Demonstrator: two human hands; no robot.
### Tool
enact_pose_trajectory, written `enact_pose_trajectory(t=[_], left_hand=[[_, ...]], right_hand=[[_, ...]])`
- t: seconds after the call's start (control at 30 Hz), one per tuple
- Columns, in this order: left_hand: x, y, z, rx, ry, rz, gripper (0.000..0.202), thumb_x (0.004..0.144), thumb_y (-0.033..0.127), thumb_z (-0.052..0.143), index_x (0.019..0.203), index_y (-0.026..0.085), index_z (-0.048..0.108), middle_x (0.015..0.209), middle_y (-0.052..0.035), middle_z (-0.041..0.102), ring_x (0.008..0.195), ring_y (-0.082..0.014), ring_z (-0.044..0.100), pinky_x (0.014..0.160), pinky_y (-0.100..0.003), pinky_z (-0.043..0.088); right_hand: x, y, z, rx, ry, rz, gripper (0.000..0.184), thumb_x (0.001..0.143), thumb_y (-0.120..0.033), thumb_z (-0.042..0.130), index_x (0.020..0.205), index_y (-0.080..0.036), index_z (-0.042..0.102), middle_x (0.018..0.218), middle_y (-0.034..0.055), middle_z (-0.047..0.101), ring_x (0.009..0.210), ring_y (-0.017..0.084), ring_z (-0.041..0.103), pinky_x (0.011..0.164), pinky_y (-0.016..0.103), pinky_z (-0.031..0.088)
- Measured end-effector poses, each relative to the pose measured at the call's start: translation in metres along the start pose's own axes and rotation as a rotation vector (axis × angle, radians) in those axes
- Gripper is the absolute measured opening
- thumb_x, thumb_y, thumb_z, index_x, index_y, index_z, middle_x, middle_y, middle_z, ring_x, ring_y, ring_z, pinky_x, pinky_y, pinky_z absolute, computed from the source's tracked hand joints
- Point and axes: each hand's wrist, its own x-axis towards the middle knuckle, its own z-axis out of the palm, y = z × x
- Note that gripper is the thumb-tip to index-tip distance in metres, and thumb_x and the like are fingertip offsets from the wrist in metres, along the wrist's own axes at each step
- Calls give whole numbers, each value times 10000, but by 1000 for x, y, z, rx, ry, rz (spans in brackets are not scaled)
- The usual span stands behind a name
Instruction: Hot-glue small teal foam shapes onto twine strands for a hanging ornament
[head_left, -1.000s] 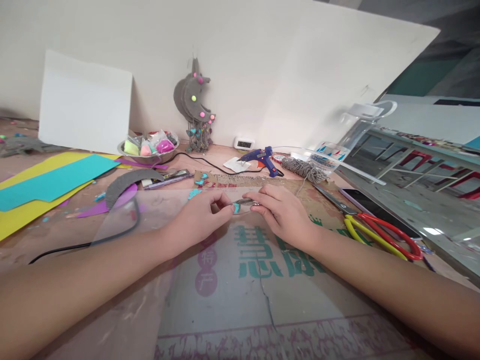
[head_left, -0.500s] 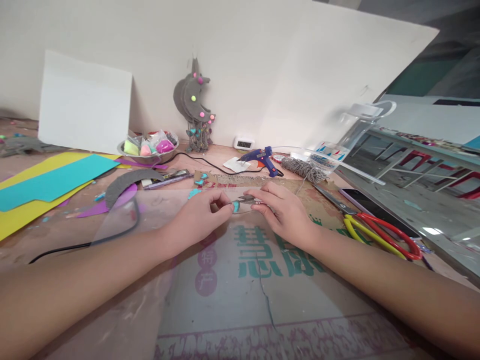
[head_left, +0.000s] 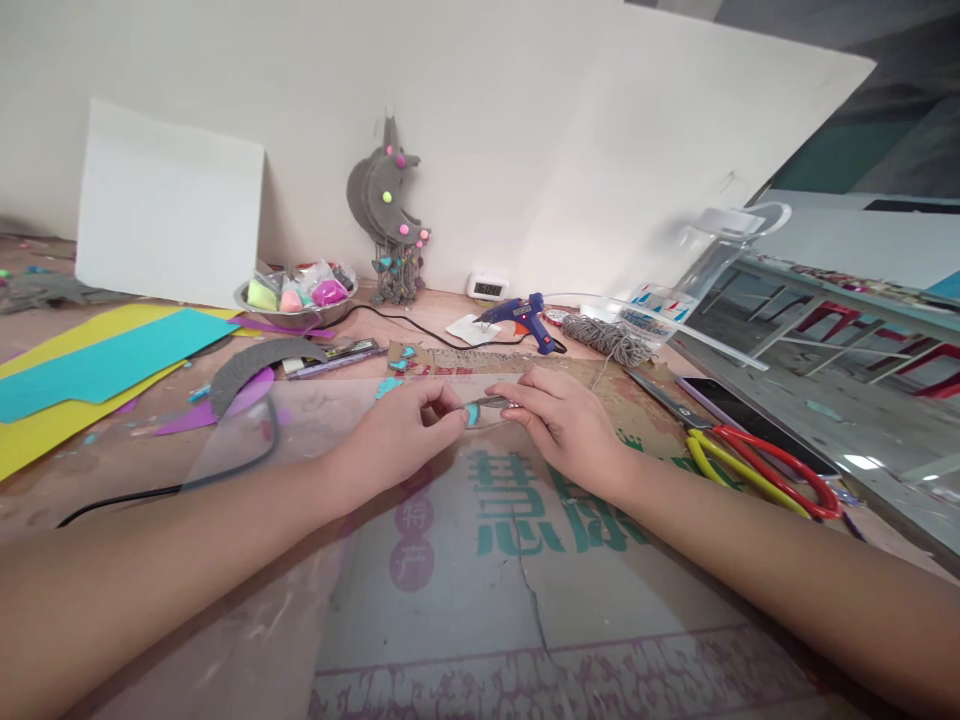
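Observation:
My left hand (head_left: 401,432) rests on a clear plastic sheet (head_left: 315,420) and pinches a small teal foam piece (head_left: 472,415) with its fingertips. My right hand (head_left: 564,422) is closed round a small metal tool (head_left: 491,402), whose tip meets the teal piece. Both hands sit over a flattened cardboard sheet (head_left: 517,560) with green print. More small teal bits (head_left: 388,386) lie just beyond my left hand.
Red and yellow scissors (head_left: 757,462) and a phone (head_left: 739,405) lie to the right. A blue glue gun (head_left: 525,318), grey twine (head_left: 611,340), a bowl of coloured foam (head_left: 296,295), a grey moon ornament (head_left: 390,215) and teal and yellow sheets (head_left: 90,370) stand behind.
Almost nothing has moved; my right hand's fingers shifted slightly on the metal tool at the teal piece.

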Motion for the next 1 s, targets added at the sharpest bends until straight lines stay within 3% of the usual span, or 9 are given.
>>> enact_pose_trajectory(t=[0.67,0.9,1.0], left_hand=[[1,-1,1,-19,2,-21,183,781,331,484,680,180,503,587,41,513,528,-104,472,493,-215,336],[2,-9,4,-160,20,1,197,799,356,484,687,193,483,537,56,476,474,-95,442,454,-208,322],[2,-10,5,-201,8,-12,224,814,396,462,719,197,502,543,50,480,453,-99,417,431,-217,306]], right_hand=[[0,-2,0,57,-7,15,280,912,-260,424,1131,-201,588,835,60,549,777,180,504,684,302,407],[9,9,-8,162,83,194,332,909,-261,437,1225,-199,517,1012,96,581,940,208,550,813,379,461],[15,23,-7,162,27,208,355,904,-229,434,1249,-197,508,1107,112,594,1027,223,558,866,429,463]])
